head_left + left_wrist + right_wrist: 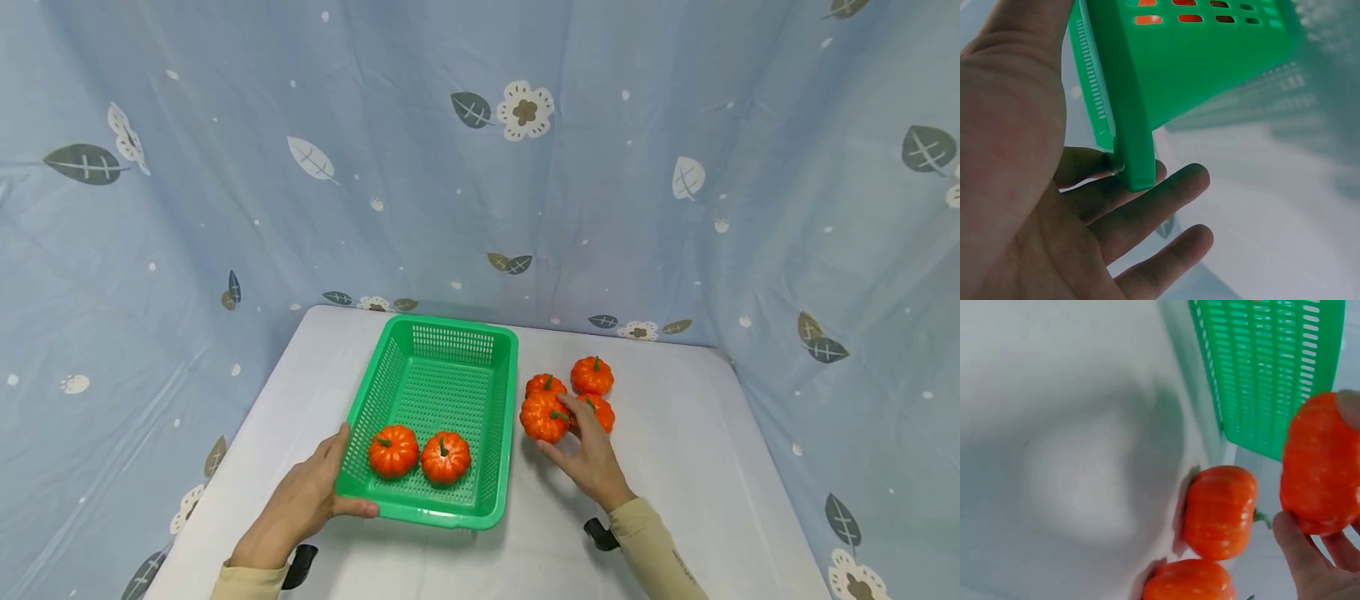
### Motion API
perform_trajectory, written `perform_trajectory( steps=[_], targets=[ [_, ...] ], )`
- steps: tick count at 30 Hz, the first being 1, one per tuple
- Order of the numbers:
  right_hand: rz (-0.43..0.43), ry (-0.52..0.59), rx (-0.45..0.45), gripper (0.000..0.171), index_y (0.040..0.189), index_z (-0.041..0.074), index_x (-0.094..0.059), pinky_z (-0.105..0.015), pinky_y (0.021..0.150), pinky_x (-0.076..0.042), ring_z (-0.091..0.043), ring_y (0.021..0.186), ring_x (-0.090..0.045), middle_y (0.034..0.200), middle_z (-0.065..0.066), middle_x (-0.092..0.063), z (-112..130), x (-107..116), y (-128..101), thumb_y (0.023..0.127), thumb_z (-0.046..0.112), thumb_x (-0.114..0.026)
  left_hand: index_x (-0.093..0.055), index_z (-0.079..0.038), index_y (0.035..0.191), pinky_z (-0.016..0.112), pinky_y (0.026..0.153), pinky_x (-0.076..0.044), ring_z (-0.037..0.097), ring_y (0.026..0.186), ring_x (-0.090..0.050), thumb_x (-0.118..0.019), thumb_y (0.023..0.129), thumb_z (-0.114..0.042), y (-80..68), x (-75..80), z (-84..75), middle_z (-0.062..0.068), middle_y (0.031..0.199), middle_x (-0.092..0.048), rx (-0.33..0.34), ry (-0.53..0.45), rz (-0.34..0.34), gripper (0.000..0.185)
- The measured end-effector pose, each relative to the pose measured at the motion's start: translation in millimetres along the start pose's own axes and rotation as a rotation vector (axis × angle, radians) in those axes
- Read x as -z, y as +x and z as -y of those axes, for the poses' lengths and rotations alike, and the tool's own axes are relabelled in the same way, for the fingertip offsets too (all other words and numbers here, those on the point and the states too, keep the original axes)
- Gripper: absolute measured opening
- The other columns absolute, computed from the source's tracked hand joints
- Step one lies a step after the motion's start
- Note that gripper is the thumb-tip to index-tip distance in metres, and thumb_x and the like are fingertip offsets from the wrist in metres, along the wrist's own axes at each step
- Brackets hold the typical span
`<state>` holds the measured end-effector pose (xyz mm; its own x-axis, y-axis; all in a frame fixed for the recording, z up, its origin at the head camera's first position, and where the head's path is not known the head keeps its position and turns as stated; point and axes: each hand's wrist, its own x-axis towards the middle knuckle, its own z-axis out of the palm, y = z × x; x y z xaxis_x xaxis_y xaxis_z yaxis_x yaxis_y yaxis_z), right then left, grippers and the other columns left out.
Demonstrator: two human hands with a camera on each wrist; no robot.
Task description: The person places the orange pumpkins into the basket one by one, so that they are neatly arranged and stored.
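Observation:
My right hand (588, 462) holds an orange toy pumpkin (544, 417) with a green stem between thumb and fingers. In the right wrist view this pumpkin (1321, 464) is raised off the table. Three more pumpkins lie close by: one just behind it (546, 385), one farther back (592, 376) and one partly hidden by my fingers (600, 412). My left hand (303, 496) grips the near left corner of a green plastic basket (491, 500), thumb along the front rim. Below that rim, several fingers (1154, 215) spread out. Inside the basket sit two pumpkins, left (393, 452) and right (446, 458).
A white table (675, 500) carries everything. Blue patterned cloth (420, 183) hangs behind it and down both sides. The basket's right wall stands just left of the group of pumpkins.

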<state>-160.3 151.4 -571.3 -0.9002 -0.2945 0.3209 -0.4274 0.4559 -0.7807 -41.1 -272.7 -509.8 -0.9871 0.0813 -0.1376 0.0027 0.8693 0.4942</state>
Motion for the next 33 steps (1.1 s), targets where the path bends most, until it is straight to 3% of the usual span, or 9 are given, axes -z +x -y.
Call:
perform_trajectory(
  steps=[7, 12, 17, 23, 33],
  targets=[
    [-0.019, 0.024, 0.061, 0.086, 0.153, 0.017, -0.043, -0.042, 0.099, -0.052, -0.026, 0.132, -0.051, 0.152, -0.008, -0.044, 10.3, -2.6, 12.4, 0.081, 0.025, -0.089, -0.017, 0.006, 0.159, 0.06, 0.096, -0.048, 0.052, 0.118, -0.057, -0.077, 0.062, -0.073, -1.8, 0.2, -0.9, 0.032, 0.153, -0.037, 0.004, -0.005, 0.001, 0.138],
    [0.007, -0.009, 0.117, 0.086, 0.15, 0.011, -0.044, -0.041, 0.095, -0.055, -0.023, 0.129, -0.054, 0.15, -0.008, -0.047, 19.4, -3.3, 21.8, 0.079, 0.022, -0.09, -0.018, 0.007, 0.159, 0.06, 0.096, -0.048, 0.051, 0.117, -0.058, -0.078, 0.063, -0.072, -2.0, 0.4, -0.8, 0.032, 0.153, -0.038, -0.006, -0.006, -0.007, 0.138],
    [0.06, 0.005, 0.125, 0.083, 0.15, 0.014, -0.045, -0.041, 0.089, -0.057, -0.019, 0.127, -0.053, 0.151, -0.002, -0.047, 28.4, -3.8, 31.3, 0.081, 0.031, -0.088, -0.018, 0.007, 0.158, 0.06, 0.096, -0.048, 0.052, 0.117, -0.058, -0.078, 0.063, -0.072, -1.4, 1.0, -0.8, 0.033, 0.152, -0.038, -0.017, -0.002, -0.015, 0.138],
    [0.109, -0.04, 0.187, 0.082, 0.151, 0.015, -0.046, -0.043, 0.103, -0.049, -0.02, 0.135, -0.047, 0.15, 0.0, -0.048, 42.9, -3.2, 47.6, 0.083, 0.038, -0.086, -0.018, 0.008, 0.158, 0.06, 0.096, -0.048, 0.052, 0.118, -0.057, -0.078, 0.063, -0.071, -1.8, 0.9, -0.5, 0.034, 0.152, -0.038, -0.021, -0.004, -0.022, 0.138],
    [0.143, 0.062, 0.202, 0.081, 0.151, 0.015, -0.044, -0.035, 0.097, -0.053, -0.02, 0.13, -0.051, 0.148, -0.002, -0.047, 66.5, -6.4, 81.5, 0.084, 0.031, -0.086, -0.02, 0.008, 0.158, 0.059, 0.096, -0.048, 0.051, 0.119, -0.057, -0.077, 0.063, -0.072, -2.2, -0.4, 0.2, 0.033, 0.151, -0.039, -0.021, 0.0, -0.029, 0.137]
  ],
)
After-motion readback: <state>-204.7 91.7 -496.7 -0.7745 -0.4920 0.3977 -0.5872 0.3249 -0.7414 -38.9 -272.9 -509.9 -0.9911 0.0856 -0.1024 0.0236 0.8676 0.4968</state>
